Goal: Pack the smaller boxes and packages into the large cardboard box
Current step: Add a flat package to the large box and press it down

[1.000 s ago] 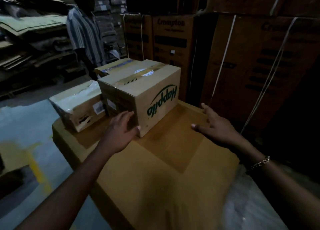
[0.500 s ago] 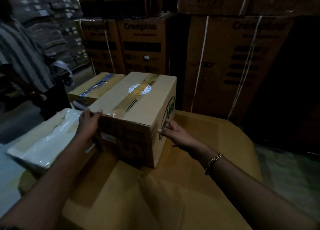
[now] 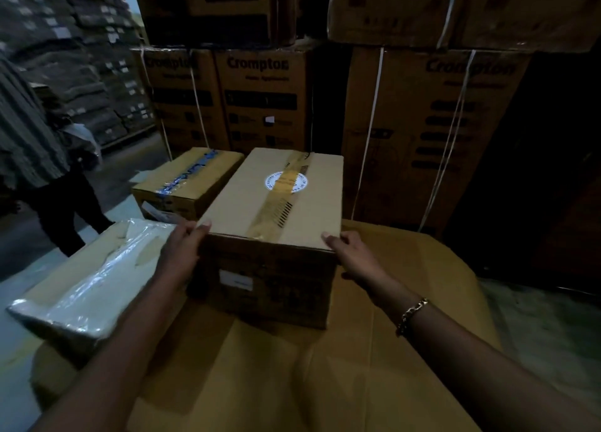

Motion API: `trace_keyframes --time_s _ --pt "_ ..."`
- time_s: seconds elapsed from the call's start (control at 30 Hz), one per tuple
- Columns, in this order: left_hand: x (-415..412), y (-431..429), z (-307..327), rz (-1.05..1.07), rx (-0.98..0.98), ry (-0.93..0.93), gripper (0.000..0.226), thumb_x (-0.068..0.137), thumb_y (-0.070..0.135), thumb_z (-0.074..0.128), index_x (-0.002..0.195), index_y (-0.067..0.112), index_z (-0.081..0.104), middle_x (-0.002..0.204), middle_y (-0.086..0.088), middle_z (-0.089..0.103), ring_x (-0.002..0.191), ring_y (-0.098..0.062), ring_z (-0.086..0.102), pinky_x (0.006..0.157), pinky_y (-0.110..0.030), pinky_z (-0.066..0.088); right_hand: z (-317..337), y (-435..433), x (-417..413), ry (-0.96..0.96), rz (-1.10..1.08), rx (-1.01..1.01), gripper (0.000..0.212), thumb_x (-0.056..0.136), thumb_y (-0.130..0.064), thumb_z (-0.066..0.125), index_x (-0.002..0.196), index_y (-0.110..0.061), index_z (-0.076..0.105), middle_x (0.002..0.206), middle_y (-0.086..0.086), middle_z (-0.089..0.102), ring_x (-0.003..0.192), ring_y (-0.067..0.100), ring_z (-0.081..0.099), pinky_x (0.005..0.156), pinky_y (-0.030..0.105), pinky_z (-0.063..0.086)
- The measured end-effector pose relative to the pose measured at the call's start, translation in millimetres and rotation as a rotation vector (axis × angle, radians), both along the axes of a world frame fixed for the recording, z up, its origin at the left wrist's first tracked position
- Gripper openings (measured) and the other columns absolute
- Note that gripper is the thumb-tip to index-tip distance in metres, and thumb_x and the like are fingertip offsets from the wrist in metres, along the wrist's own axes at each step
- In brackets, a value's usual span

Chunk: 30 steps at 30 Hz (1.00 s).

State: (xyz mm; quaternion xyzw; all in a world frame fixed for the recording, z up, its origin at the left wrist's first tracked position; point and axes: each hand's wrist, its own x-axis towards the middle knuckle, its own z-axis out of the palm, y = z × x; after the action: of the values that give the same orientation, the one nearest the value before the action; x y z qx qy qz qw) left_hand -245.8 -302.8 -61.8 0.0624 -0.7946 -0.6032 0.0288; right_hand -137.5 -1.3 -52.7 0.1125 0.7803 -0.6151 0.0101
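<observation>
Cardboard box [image 3: 276, 203] held between left hand [image 3: 180, 252] and right hand [image 3: 354, 259] (fingers gripping its corners).

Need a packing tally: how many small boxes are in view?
3: taped box at centre; blue-taped box behind it, left; wrapped box at near left. Others may be hidden.

1. The box [image 3: 234, 203] between my left fingers [image 3: 201, 228] and right fingers [image 3: 331, 239] is matt brown cardboard.
2. Its top carries glossy tan tape [image 3: 276, 210] over a white paper sticker [image 3: 271, 184].
3. Left of my left fingers, a package [image 3: 87, 285] wears shiny, wrinkled clear plastic film.
4. Below my fingers, the large cardboard box [image 3: 325, 366] looks smooth, matt.
5. Behind my right fingers, a metal chain bracelet [image 3: 411, 314].
</observation>
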Motion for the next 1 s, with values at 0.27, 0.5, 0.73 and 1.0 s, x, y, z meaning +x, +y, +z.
trace_keyframes --time_s 0.27,0.5,0.73,1.0 --pt "71 9 1 -0.292 0.003 -0.081 0.042 0.073 0.060 0.057 0.091 0.026 0.071 0.089 0.001 0.073 0.081 -0.020 0.070 0.060 -0.035 0.057 -16 97 70 -0.052 -0.309 0.213 0.044 0.064 -0.097 0.039 0.088 -0.064 0.056 0.101 -0.015 0.062 0.073 0.012 0.069 0.048 0.025 0.056" --pt "47 62 5 -0.496 0.095 -0.355 0.100 0.038 0.078 0.078 0.117 0.017 0.067 0.108 -0.010 0.075 0.101 -0.030 0.070 0.095 -0.047 0.053 -9 108 39 -0.378 -0.215 0.071 0.075 0.049 -0.089 0.065 0.103 -0.038 0.057 0.101 -0.007 0.066 0.089 0.020 0.068 0.057 0.030 0.055" --pt "44 73 -3 -0.495 0.083 -0.293 0.073 0.057 0.064 0.083 0.113 0.019 0.067 0.101 -0.005 0.076 0.093 -0.025 0.072 0.075 -0.034 0.054 -7 104 42 -0.273 -0.268 0.075 0.040 0.077 -0.068 0.064 0.091 -0.032 0.059 0.063 -0.016 0.072 0.056 0.006 0.070 0.039 0.017 0.049" --pt "66 87 -48 -0.519 0.250 -0.167 0.081 0.057 0.049 0.091 0.127 0.037 0.053 0.117 0.009 0.072 0.107 -0.015 0.069 0.078 -0.027 0.059 -27 119 95 0.204 -0.181 0.030 0.058 0.080 -0.054 0.075 0.130 -0.056 0.046 0.121 -0.031 0.060 0.106 -0.005 0.062 0.071 0.011 0.053"
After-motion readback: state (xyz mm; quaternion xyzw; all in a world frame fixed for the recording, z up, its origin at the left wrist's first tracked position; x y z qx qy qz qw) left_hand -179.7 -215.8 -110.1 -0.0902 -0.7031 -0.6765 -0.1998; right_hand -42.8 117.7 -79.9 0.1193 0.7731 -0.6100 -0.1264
